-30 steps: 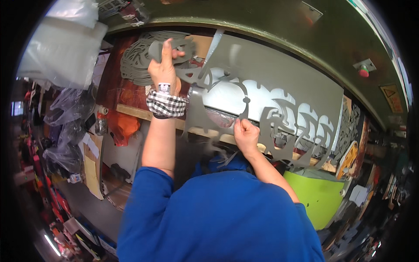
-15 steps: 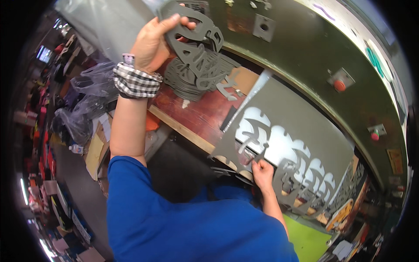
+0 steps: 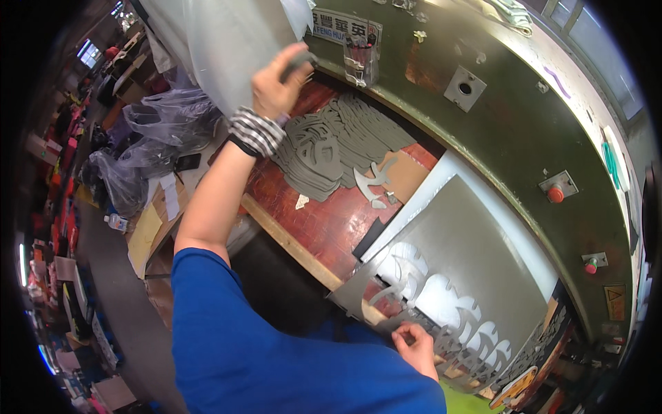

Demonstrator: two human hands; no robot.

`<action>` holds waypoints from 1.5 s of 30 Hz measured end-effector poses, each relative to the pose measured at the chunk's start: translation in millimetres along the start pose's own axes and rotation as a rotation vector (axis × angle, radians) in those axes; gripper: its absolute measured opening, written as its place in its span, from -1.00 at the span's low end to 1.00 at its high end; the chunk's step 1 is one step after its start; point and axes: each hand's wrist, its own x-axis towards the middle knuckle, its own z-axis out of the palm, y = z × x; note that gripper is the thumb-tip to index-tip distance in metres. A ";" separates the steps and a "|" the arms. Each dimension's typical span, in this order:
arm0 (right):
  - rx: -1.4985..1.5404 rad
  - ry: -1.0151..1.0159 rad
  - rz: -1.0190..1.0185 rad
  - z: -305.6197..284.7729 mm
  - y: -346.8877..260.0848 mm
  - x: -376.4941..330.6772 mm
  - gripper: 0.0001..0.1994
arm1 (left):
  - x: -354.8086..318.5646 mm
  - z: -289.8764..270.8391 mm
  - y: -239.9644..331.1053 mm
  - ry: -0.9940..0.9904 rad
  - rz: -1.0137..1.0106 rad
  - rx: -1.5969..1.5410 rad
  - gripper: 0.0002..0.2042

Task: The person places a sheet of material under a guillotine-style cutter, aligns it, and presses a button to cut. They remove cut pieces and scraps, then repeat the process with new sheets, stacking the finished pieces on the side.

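Observation:
My left hand (image 3: 278, 84) is raised above the far left end of the red-brown bench (image 3: 324, 224), its fingers closed on a small grey cut piece (image 3: 301, 61). A striped cuff wraps that wrist. Just to its right a stack of grey cut pieces (image 3: 338, 141) lies fanned out on the bench. My right hand (image 3: 416, 345) is low in the picture and pinches the near edge of a large grey sheet (image 3: 476, 255). The sheet has a row of shaped holes cut along its near side.
A curved dark green machine body (image 3: 510, 131) arches over the bench, with red buttons (image 3: 555, 194) on its right side. A brown cardboard piece (image 3: 405, 174) lies beside the stack. Clear plastic bags (image 3: 165, 117) and cluttered boxes fill the left.
My left hand has let the bundle of cut pieces down onto the bench stack and lifted away to the upper left. The view has swung, and my right hand stays on the sheet's edge.

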 end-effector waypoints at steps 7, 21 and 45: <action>0.735 -0.276 0.203 -57.0 -7.5 -15.0 -0.76 | -133.9 36.2 -15.5 -0.880 0.480 0.193 -0.35; -0.091 1.338 0.460 -119.6 232.8 -119.8 -0.62 | -184.6 121.2 119.9 -0.968 0.132 -0.043 -0.40; -0.553 1.394 0.647 -192.0 217.7 -69.0 -0.24 | -205.1 145.4 12.4 -0.940 -0.034 0.550 -0.49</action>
